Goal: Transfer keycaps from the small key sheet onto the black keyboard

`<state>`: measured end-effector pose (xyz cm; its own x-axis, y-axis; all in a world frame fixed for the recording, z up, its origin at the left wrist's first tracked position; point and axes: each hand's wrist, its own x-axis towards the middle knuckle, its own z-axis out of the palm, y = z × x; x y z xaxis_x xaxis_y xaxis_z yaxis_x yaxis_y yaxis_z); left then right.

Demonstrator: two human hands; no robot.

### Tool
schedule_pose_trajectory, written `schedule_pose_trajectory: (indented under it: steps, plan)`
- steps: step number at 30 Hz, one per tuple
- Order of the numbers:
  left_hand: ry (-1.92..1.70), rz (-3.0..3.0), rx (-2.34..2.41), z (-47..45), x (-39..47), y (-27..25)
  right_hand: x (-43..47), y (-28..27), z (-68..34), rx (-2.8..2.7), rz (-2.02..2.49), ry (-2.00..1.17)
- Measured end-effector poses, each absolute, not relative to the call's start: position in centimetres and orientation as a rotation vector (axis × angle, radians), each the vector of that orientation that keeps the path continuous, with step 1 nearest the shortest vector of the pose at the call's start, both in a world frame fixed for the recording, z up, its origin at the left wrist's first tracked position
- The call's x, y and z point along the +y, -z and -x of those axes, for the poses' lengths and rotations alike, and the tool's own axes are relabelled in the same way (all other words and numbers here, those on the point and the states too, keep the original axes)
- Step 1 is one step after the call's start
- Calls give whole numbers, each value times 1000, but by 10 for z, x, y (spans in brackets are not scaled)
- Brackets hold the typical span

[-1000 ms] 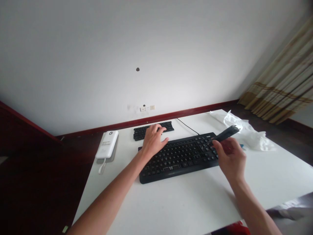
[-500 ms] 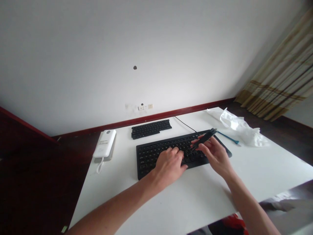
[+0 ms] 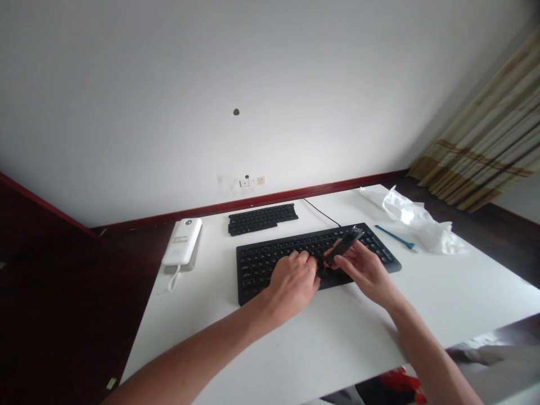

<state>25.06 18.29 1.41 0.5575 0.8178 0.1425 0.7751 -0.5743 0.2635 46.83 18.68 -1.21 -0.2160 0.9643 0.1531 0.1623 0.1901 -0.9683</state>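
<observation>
1. On the white table (image 3: 329, 354), a black keyboard (image 3: 262, 261) was set near the middle, overlapped by both hands.
2. The left hand (image 3: 295, 284) was laid over the keyboard's near middle, its fingers bent down onto the keys; whether anything was pinched there could not be told.
3. A slim black tool (image 3: 345, 245) was gripped by the right hand (image 3: 363, 273), tilted, with its lower end pointed at the keys beside the left fingertips; that end was mostly hidden.
4. Behind the keyboard, a separate black block of keys (image 3: 261, 219) was placed, and a thin cable (image 3: 322, 212) was stretched toward the far edge.
5. At the left edge, a white power bank (image 3: 182, 243) was seen with its strap (image 3: 173, 279) pointed nearward.
6. Right of the keyboard, a blue tool (image 3: 394, 237) was left lying near a crumpled white plastic bag (image 3: 415, 219).
</observation>
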Motion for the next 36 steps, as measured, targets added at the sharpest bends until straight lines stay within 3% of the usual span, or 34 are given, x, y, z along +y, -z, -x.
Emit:
schedule_pose_trajectory:
  steps: [11,19,36]
  plan:
    - [-337,-2633,1339,-249,183,-13,174,3,-470,-1629,1114,-1325]
    - [-344,-2660,1303,-249,184,-12,161,3,-464,-1644,1169,-1108]
    - [-335,-2565,1249,-242,187,-16,141,26,-455,-1472,1217,-959]
